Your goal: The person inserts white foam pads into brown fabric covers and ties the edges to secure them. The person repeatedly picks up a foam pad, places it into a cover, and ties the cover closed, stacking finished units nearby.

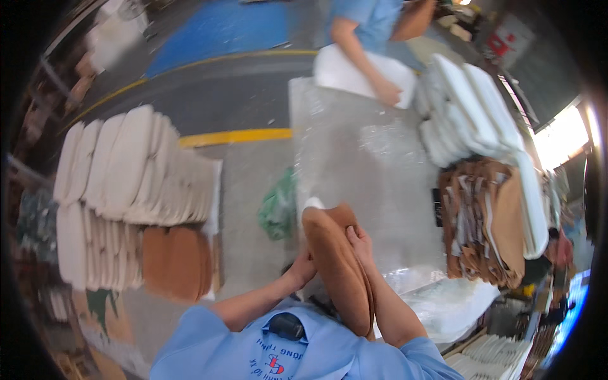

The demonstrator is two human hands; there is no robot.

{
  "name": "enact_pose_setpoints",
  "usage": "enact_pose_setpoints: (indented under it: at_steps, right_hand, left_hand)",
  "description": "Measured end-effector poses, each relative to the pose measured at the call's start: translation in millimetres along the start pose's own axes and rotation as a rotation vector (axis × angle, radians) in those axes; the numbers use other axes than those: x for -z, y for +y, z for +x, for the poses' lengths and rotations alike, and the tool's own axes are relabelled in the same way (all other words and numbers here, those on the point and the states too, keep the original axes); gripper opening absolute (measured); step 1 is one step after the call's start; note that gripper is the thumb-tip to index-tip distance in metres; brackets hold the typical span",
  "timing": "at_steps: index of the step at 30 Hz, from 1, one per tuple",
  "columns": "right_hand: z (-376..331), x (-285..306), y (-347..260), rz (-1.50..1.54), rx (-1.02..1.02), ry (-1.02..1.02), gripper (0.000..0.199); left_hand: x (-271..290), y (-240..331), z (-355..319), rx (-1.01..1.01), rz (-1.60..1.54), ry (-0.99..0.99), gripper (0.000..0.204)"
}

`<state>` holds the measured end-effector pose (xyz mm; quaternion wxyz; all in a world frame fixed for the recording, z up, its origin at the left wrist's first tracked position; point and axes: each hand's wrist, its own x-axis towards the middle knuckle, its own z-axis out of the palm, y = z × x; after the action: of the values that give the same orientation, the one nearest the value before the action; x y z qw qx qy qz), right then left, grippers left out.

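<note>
Upright in front of my chest is a brown fabric cushion cover (pixel 339 272), long and rounded, with a bit of white (pixel 313 202) showing at its top left. My right hand (pixel 360 244) pinches its upper right edge, thumb on top. On the other side, my left hand (pixel 303 268) is closed at the cover's left edge, its fingertips partly hidden behind the fabric. Whether the cover has a pad inside, I cannot tell.
A plastic-covered table (pixel 380 171) lies ahead. White pads (pixel 126 164) are stacked at left beside brown cushions (pixel 174 263). At right are folded brown covers (pixel 484 221) and more white pads (pixel 468 114). A co-worker's hand (pixel 387 94) rests on a white pad (pixel 345 69). A green bag (pixel 277 206) lies left of the table.
</note>
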<state>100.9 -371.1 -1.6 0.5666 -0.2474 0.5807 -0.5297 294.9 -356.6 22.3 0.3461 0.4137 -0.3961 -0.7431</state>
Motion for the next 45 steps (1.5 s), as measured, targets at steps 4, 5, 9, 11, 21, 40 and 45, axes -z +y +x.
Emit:
enact_pose_setpoints:
  at_steps: [4, 5, 9, 11, 21, 40, 45]
  right_hand:
    - [-19, 31, -96, 0.362, 0.073, 0.093, 0.038]
    - [-27, 42, -114, 0.426, 0.127, 0.118, 0.038]
    - [-62, 56, -145, 0.677, 0.316, 0.183, 0.038]
    - [-91, 80, -126, 0.773, 0.374, 0.316, 0.038]
    - [-154, 65, 23, 1.212, 0.288, 0.696, 0.038]
    - [-185, 134, 79, 1.294, 0.03, 0.967, 0.038]
    - [-174, 169, 66, 1.228, 0.054, 0.946, 0.045]
  left_hand:
    - [-49, 43, 81, 0.131, -0.213, -0.378, 0.054]
    - [-70, 54, 94, 0.218, -0.142, -0.513, 0.057]
    - [-109, 77, 140, 0.496, -0.09, -0.911, 0.073]
    - [-145, 83, 139, 0.646, 0.079, -0.926, 0.059]
    - [-144, -28, 128, 0.79, 0.298, -0.882, 0.024]
    - [-231, -74, 122, 1.11, 0.521, -0.724, 0.014]
    - [-237, -101, 136, 0.813, 0.657, -0.788, 0.022]
